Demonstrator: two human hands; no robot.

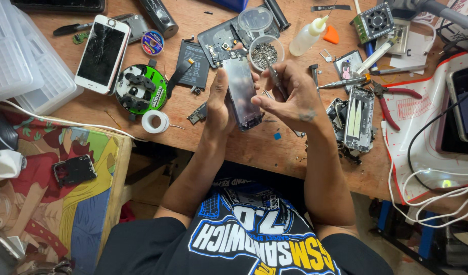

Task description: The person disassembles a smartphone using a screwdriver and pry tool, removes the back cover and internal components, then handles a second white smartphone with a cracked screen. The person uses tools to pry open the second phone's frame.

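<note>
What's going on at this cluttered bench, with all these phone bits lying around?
A person is working on an opened phone above a wooden workbench. The left hand grips the phone by its edge, while the right hand holds a thin tool to its upper part. A small dish of screws, a cracked white phone, a loose battery and red-handled pliers lie around them.
</note>
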